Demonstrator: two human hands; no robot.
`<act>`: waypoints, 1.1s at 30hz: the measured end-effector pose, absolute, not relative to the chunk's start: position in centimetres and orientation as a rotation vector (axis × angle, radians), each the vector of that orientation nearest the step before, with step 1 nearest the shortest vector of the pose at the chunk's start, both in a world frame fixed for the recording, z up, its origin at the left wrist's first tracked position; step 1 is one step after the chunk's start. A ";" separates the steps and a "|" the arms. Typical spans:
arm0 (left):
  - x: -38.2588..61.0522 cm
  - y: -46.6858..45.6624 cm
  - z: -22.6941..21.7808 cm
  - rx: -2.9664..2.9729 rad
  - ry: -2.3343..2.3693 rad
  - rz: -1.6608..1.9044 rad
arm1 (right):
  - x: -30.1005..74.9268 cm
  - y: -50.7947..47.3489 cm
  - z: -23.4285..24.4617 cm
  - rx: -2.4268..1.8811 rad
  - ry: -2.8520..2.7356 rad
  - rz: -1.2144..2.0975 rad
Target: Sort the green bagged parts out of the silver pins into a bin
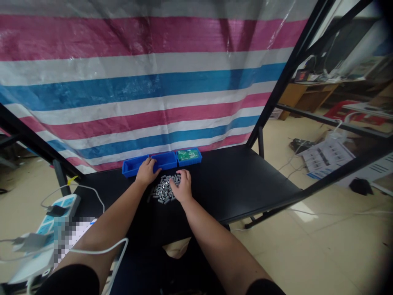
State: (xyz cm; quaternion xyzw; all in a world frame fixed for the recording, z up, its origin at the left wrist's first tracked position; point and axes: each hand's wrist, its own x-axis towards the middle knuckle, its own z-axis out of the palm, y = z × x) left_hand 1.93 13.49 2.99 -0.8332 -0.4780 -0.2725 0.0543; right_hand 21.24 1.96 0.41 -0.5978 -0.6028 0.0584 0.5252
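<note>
Right hand [183, 186], loosely spread, rests on the metal parts [162, 191] heaped on the black table [233, 184], at their 3 o'clock; left hand [147, 172], grip unclear, touches the blue bin [131, 169] at 11 o'clock; sorting seems under way, calling next for a fine pinch

On the black tabletop [233, 184] lies a pile of small grey metal parts [162, 191]. The right grip [183, 187] rests palm down on the pile's 3 o'clock edge. The left grip [146, 173] sits at the pile's 10 o'clock, fingers on the rim of a row of blue bins [166, 160] at 12 o'clock. Whether either grip pinches a part cannot be told. A striped tarp [138, 82] hangs behind the bins.
</note>
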 end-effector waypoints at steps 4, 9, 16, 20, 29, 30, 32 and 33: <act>1.3 13.5 2.8 -2.569 -1.452 -0.886 | 22.9 4.4 -0.4 -1.586 -1.312 0.120; 0.8 14.0 2.6 -2.606 -1.448 -0.895 | 23.5 6.5 -0.9 -1.696 -1.409 0.111; 0.9 14.7 2.3 -2.589 -1.477 -0.893 | 22.7 7.4 -0.9 -1.767 -1.531 0.140; 1.0 15.0 2.1 -2.578 -1.463 -0.886 | 23.1 8.0 -0.3 -1.797 -1.501 0.158; 1.0 15.4 1.9 -2.570 -1.454 -0.951 | 24.1 9.7 0.0 -1.907 -1.406 0.094; 1.0 15.5 1.9 -2.569 -1.450 -0.952 | 24.2 9.9 0.0 -1.908 -1.412 0.094; 1.0 15.6 1.9 -2.566 -1.445 -0.945 | 24.4 10.3 0.0 -1.916 -1.427 0.102; 1.0 15.6 1.9 -2.563 -1.447 -0.938 | 24.5 10.5 0.0 -1.925 -1.432 0.106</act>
